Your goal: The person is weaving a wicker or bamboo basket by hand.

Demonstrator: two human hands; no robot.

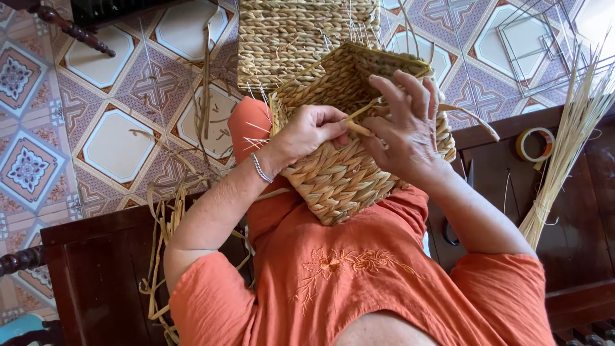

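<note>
We see our left hand [312, 131] resting on the side of a woven straw basket [339, 173], its thumb and forefinger pinched on the end of a pale straw strand [359, 122] that comes out of the weave. Our right hand [407, 128] lies just beside it, fingers spread and curved over the basket's rim, with the fingertips touching the same strand where it runs up toward the opening. The basket sits tilted between both hands, its open mouth turned away from us and its lower corner pressed against our orange embroidered shirt [346, 269]. A thin silver bracelet [260, 168] circles the left wrist. Beyond the hands, a second woven piece [288, 38] of the same braided straw lies on the patterned tile floor [115, 122], touching the basket's far edge as far as we can tell. To the right of the right hand, a roll of tape [535, 143] rests on a dark wooden surface [576, 218], and a bundle of pale straw stalks [570, 141] leans just past it. Below the left forearm, loose flat straw strips [163, 224] hang over a dark wooden bench [96, 269].
</note>
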